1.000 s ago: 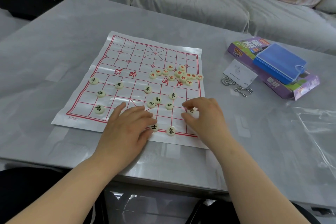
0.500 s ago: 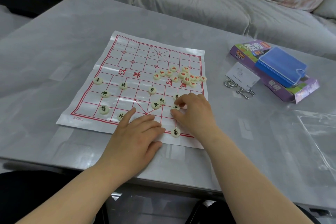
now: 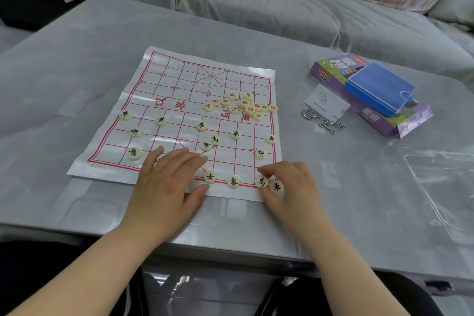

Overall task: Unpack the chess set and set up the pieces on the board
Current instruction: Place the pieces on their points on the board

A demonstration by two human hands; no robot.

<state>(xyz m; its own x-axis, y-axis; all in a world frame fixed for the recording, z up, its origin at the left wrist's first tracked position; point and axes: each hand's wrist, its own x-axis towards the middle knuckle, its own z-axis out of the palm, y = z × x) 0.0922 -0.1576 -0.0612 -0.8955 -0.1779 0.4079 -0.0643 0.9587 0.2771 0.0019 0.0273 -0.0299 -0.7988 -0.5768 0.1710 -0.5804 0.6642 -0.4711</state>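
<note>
Your left grip (image 3: pixel 166 187) lies flat on the near edge of the board (image 3: pixel 179 77), fingers straight and spread, holding nothing. It covers part of the bottom row. The board is a thin, glossy white sheet printed with a red grid, creased from folding and spread on the grey, shiny surface (image 3: pixel 77 59).

Your right grip (image 3: pixel 292 192) is curled at the board's near right corner. Its forefinger and thumb close from above and below on the horse disc (image 3: pixel 261 182), and they seem to touch it, though the contact is hard to see. The chariot disc (image 3: pixel 277 186) sits just beside it, in the hollow of the grip. To their left along the same line stand the elephant disc (image 3: pixel 234 182) and the advisor disc (image 3: pixel 210 176).

All the pieces are small, round, cream discs. Other black-marked ones are spread across the near half. The red-marked discs (image 3: pixel 246 106) lie heaped in a loose cluster near the middle of the right side.

On the surface to the right, a blue plastic case (image 3: pixel 379 88) with rounded corners rests on a purple cardboard box (image 3: pixel 395 120). A white card (image 3: pixel 327 102) and bent metal ring puzzles (image 3: pixel 323 120) lie beside them.
</note>
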